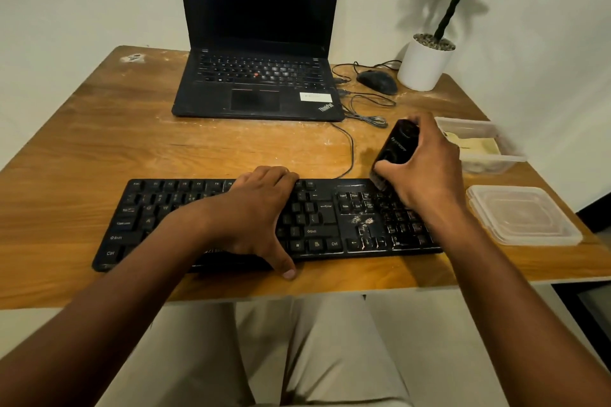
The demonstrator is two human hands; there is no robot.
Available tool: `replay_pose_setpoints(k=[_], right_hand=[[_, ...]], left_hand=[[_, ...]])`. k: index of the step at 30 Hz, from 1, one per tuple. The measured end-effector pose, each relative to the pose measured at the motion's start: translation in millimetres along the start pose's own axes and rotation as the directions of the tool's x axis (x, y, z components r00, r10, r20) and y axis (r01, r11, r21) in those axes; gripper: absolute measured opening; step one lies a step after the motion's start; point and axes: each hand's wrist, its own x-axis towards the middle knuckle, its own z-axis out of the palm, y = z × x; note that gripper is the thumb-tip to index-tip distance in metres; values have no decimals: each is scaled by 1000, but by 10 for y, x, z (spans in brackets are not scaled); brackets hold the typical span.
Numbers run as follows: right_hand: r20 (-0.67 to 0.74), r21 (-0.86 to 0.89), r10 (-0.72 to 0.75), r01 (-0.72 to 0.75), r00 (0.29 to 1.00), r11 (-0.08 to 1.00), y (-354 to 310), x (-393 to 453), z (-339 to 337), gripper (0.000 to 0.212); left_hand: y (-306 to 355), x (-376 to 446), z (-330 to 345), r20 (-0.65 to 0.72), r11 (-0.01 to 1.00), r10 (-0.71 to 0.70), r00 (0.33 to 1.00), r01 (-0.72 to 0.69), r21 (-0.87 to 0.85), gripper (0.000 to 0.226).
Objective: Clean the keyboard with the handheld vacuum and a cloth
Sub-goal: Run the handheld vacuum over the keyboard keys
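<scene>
both hands work over the keyboard [330, 225], which lies along the near edge of the surface [82, 158]. left hand [254, 215] lies flat with fingers spread on the middle keys, thumb over the near rim. right hand [426, 165] grips the handheld vacuum [395, 150], nozzle down at the keyboard's far right corner; crumbs dot the keys just nearer. left of the keyboard the surface is bare. right: lid [522, 215], container [479, 142]. far: laptop [258, 76].

laptop [261, 76] behind keyboard [330, 225], lid [522, 218] right
</scene>
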Motion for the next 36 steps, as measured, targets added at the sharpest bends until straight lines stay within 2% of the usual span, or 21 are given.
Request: replay_pose_setpoints(k=[2,4,6,12,14,16,18,20,26,29,33,36], right_hand=[[7,63,13,-13,1000,998,-96,4,56,74],[89,172,21,-37,996,984,-242,-47,176,72],[134,198,-16,-11,991,980,-275,-99,292,71],[37,-55,-48,50,998,997,-28,-52,50,76],[29,-15,-91,92,995,996,-14,-17,-4,73],[133,92,-150,139,980,986,-71,-3,-26,73],[319,154,-230,189,920,970,-147,-8,-40,70],[420,165,-282,232,863,958,-137,35,-13,69],[382,129,-275,244,882,961,-57,310,38,68],[337,175,-300,253,893,951,-84,294,15,67],[404,171,-334,288,852,942,-68,177,72,67],[379,101,-310,294,872,950,-6,243,69,69]], left_hand=[[9,-5,-9,0,1000,-2,1000,2,-2,148],[22,-17,-19,-1,1000,-8,1000,8,-9,147],[33,-30,-28,3,1000,-11,1000,11,-14,146],[19,-21,-19,3,1000,1,1000,-1,-8,145],[7,-12,-6,0,1000,7,1000,-7,-4,146],[-1,-3,4,0,1000,4,1000,-4,-5,146],[-5,6,9,3,1000,-4,1000,4,-4,147],[-13,10,9,5,1000,-7,1000,7,-3,147],[1,8,5,10,1000,-14,1000,14,-2,148],[5,9,-1,17,1000,-20,1000,20,-6,148],[-11,11,11,14,1000,-13,1000,13,-11,149],[-16,16,14,14,1000,-11,1000,11,-8,149]])
